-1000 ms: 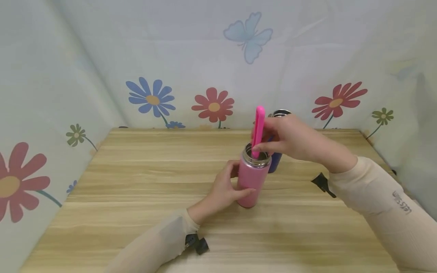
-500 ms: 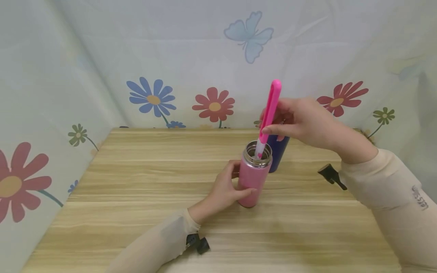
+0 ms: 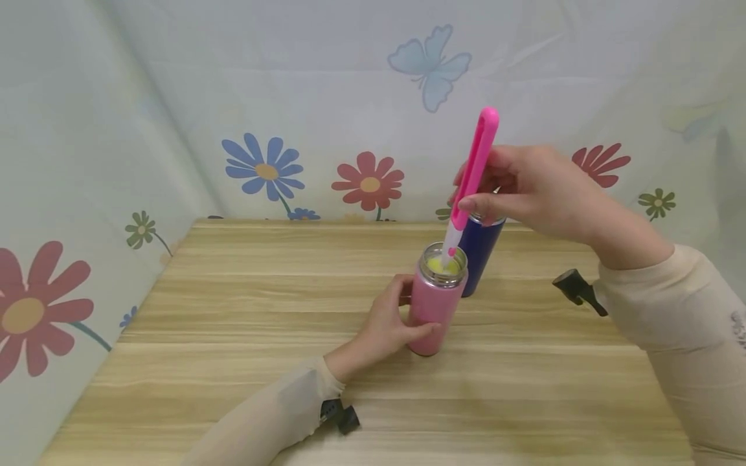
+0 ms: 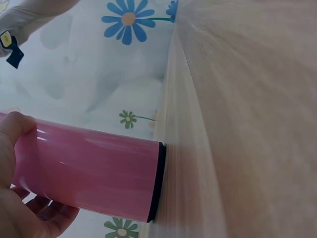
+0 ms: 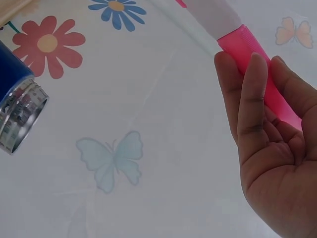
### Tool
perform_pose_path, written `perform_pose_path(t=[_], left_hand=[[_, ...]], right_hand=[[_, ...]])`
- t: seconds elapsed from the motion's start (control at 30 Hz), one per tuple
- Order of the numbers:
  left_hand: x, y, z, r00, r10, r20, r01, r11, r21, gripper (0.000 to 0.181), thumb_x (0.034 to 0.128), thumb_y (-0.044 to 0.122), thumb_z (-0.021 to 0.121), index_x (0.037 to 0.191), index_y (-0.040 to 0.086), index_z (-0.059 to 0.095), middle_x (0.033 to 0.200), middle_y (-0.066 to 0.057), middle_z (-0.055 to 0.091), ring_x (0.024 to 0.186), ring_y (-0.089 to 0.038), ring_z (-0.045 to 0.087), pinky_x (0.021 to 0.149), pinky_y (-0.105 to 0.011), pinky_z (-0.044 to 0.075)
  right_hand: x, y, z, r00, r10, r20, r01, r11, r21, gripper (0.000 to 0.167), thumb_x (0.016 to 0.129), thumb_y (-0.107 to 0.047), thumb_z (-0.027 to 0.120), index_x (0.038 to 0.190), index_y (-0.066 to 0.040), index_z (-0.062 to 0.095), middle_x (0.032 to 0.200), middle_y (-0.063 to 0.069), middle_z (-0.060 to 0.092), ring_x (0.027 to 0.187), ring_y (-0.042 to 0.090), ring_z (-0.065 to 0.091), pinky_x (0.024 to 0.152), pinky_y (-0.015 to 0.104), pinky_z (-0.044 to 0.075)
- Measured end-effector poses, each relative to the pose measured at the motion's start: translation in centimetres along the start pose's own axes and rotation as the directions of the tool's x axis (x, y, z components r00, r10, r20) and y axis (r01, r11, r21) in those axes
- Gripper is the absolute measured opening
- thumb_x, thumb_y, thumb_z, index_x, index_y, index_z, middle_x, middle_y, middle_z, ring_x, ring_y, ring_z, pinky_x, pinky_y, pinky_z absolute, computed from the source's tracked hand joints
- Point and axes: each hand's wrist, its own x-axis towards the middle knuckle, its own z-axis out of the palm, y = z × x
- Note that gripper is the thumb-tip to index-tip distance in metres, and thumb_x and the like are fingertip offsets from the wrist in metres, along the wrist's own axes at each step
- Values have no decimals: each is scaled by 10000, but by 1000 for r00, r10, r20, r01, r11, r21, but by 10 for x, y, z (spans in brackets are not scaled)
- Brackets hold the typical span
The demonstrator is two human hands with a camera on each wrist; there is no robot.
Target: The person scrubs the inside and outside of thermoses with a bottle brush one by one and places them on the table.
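A pink insulated bottle (image 3: pixel 434 310) with a threaded steel mouth stands on the table without a lid. My left hand (image 3: pixel 381 323) grips its body from the left, thumb across the front; the left wrist view shows the bottle's dark base (image 4: pixel 157 183) against the table. Above the mouth, my right hand (image 3: pixel 542 188) pinches the pink handle of a bottle brush (image 3: pixel 476 165) between thumb and fingers. The brush leans slightly right. Its white neck enters the mouth, where a yellow sponge head (image 3: pixel 437 264) shows at the rim; the rest of the head is hidden inside.
A blue insulated bottle (image 3: pixel 480 249), also open at the top, stands just behind and right of the pink one, partly covered by the right hand. The wooden table (image 3: pixel 262 291) ends at a flower-printed cloth backdrop (image 3: pixel 326 84).
My right hand has risen and moved right, drawing the brush upward until its white neck and yellow sponge came into view. The left hand and pink bottle have stayed in place.
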Motion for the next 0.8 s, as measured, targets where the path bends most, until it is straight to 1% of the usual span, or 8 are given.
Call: perform_pose_path(t=[0.1,0.2,0.33,0.47,0.53,0.67,0.73,0.8], left_hand=[[0,-1,0,1000,-2,2,2,1000,0,700,759,169,811,1327,86,411,1297,-66,551,1174,-199,560,1004,-378,492],[0,-2,0,1000,-3,0,3,1000,6,695,761,169,810,1325,86,412,1298,-66,551,1171,-198,563,999,-370,495],[-1,-2,0,1000,-4,1,4,1000,10,691,768,179,803,1329,91,408,1299,-60,550,1172,-194,561,1000,-370,496],[0,-2,-1,1000,-1,6,1,1000,7,691,775,184,798,1334,95,401,1305,-55,545,1178,-196,557,1005,-368,492],[0,-2,-1,1000,4,5,-4,1000,6,691,775,182,798,1334,91,402,1303,-60,548,1174,-198,561,1004,-366,492],[0,-2,-1,1000,14,1,-14,1000,8,681,771,176,800,1323,81,412,1289,-70,556,1164,-202,567,1000,-367,493],[0,-2,-1,1000,13,1,-13,1000,2,683,766,167,802,1321,82,414,1286,-68,556,1163,-199,567,998,-369,493],[0,-2,-1,1000,16,4,-16,1000,-4,685,766,166,800,1324,85,411,1290,-66,553,1165,-199,564,999,-377,492]], right_hand=[[0,-2,-3,1000,-4,-8,3,999,-41,225,864,-170,706,1052,-71,632,992,28,740,743,72,685,670,211,572],[0,-3,-6,1000,-16,-22,15,999,-50,226,867,-158,701,1063,-67,633,997,34,740,755,53,684,679,201,570],[0,-3,-6,999,-29,-28,28,999,-32,229,875,-150,691,1076,-56,633,1000,48,739,767,47,687,677,191,570],[0,0,-4,999,-38,-25,37,999,-17,236,854,-140,714,1059,-49,640,941,48,735,708,80,673,646,200,566],[-1,2,-2,999,-44,-10,44,999,-1,240,846,-127,722,1054,-38,644,924,56,735,679,90,663,628,215,566],[-1,9,8,998,-40,49,38,998,52,250,847,-130,721,1058,-21,642,927,71,735,658,85,657,613,240,569],[0,12,12,997,-36,72,32,998,56,247,844,-146,725,1045,-27,642,923,65,738,661,72,663,616,242,572],[0,15,16,996,-39,79,34,998,54,231,839,-148,732,1018,-29,646,895,57,736,655,70,663,617,241,572]])
